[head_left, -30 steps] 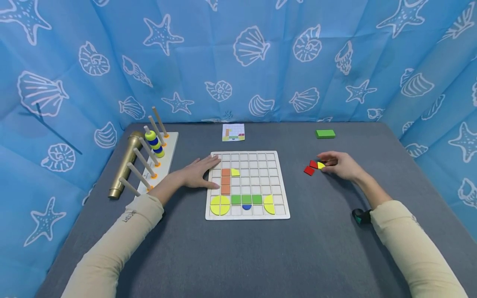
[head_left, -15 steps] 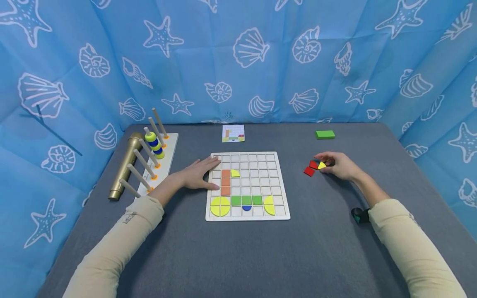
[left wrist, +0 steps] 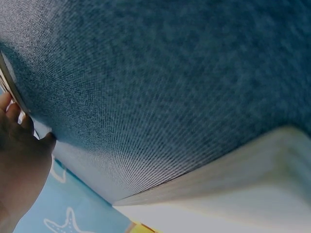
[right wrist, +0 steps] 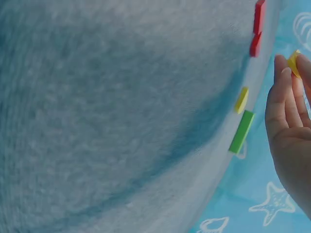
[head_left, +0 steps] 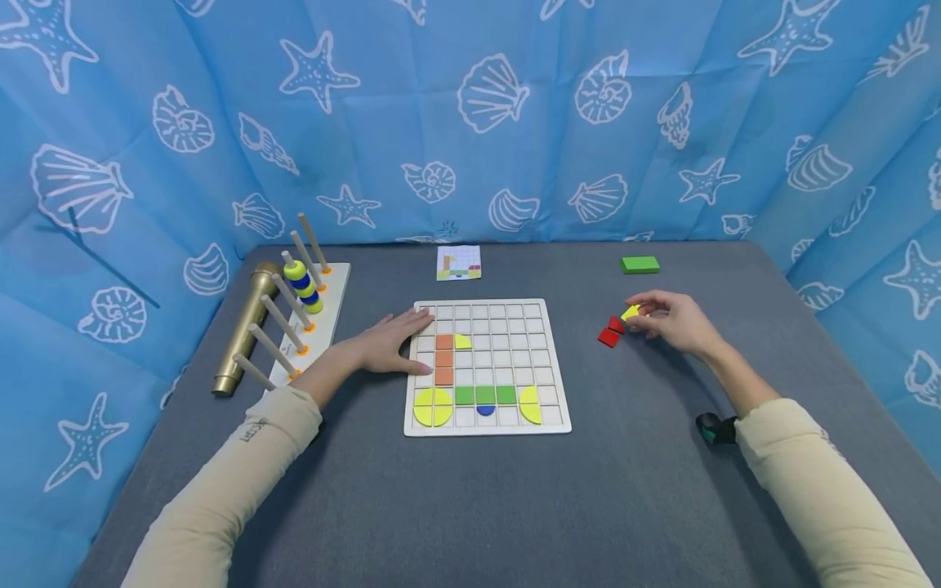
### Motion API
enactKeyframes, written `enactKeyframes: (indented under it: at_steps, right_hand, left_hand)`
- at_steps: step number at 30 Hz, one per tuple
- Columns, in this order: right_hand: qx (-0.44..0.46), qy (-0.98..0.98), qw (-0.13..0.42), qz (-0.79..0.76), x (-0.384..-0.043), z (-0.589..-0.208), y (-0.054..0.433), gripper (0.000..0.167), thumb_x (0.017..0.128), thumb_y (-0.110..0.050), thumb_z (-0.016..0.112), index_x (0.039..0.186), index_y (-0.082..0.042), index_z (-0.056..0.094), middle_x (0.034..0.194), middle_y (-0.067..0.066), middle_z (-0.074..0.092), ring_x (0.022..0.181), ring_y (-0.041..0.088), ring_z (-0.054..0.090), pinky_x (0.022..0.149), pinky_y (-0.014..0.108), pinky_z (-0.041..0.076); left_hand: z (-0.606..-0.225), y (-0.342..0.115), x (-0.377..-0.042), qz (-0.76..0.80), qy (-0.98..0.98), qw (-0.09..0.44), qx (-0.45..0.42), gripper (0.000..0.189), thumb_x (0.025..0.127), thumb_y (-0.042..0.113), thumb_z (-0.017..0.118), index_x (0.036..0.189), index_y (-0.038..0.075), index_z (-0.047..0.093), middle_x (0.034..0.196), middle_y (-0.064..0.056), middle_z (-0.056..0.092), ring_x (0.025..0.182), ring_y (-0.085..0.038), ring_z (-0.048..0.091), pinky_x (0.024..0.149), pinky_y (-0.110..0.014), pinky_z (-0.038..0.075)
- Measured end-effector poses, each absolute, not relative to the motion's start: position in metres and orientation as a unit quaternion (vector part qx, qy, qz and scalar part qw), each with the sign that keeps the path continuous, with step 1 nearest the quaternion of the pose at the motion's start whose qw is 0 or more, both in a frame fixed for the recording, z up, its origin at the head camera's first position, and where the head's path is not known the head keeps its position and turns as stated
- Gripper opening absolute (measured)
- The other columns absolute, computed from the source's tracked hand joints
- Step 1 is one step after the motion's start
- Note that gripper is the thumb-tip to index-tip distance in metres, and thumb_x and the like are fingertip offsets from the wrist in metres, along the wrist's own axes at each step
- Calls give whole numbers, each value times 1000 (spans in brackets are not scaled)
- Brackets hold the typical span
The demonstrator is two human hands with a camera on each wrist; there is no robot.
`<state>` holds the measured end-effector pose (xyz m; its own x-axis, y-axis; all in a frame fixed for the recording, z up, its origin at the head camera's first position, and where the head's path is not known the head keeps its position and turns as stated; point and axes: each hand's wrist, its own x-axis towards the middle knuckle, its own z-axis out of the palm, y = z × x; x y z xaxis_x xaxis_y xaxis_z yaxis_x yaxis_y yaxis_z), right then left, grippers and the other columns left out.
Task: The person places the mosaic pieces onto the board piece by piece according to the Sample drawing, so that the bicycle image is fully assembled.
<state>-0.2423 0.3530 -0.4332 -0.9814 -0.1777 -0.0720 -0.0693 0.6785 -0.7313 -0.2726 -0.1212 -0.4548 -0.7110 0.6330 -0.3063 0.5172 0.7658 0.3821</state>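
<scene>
My right hand (head_left: 678, 321) pinches a yellow quarter-circle tile (head_left: 630, 312) between thumb and fingers, raised off the table in the right wrist view. Beside it lie two red tiles (head_left: 608, 336). Another yellow tile (right wrist: 241, 100) lies on the table near the right hand in the right wrist view. My left hand (head_left: 385, 343) rests, fingers spread, on the left edge of the white grid board (head_left: 507, 318). Set on the board are orange squares (head_left: 444, 358), green squares (head_left: 485, 396), a blue half-round tile (head_left: 486, 410) and several yellow quarter-circles (head_left: 434, 407).
A patterned card (head_left: 459, 263) lies behind the board. Farther back on the right sits a green block (head_left: 640, 265). To the left stand a peg rack (head_left: 334, 282) with yellow and blue rings and a brass-coloured tube (head_left: 248, 331). A blue curtain (head_left: 441, 122) borders the table.
The yellow tile in my right hand has risen and turned, shifting slightly away from me beside the red tiles. My left hand stays in place on the board.
</scene>
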Motion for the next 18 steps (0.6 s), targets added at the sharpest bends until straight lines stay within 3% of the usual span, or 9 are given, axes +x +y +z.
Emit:
enactKeyframes:
  at_steps: [5,18]
  right_hand:
    - [-94,908,111,-394,-237,-429,342,37,92,-10,65,125,5,57,103,18,58,77,24,60,67,33,54]
    - [-169,863,218,-423,-216,-432,299,37,87,-9,70,119,7,61,90,8,65,82,23,63,68,35,54]
  left_hand:
    - [-455,-121,-272,133,916,215,311,98,84,63,60,155,13,13,159,-7,7,144,-24,1,113,-51,4]
    - [-452,-121,-271,139,915,211,313,99,84,61,62,154,10,15,159,-10,9,144,-27,2,113,-53,4]
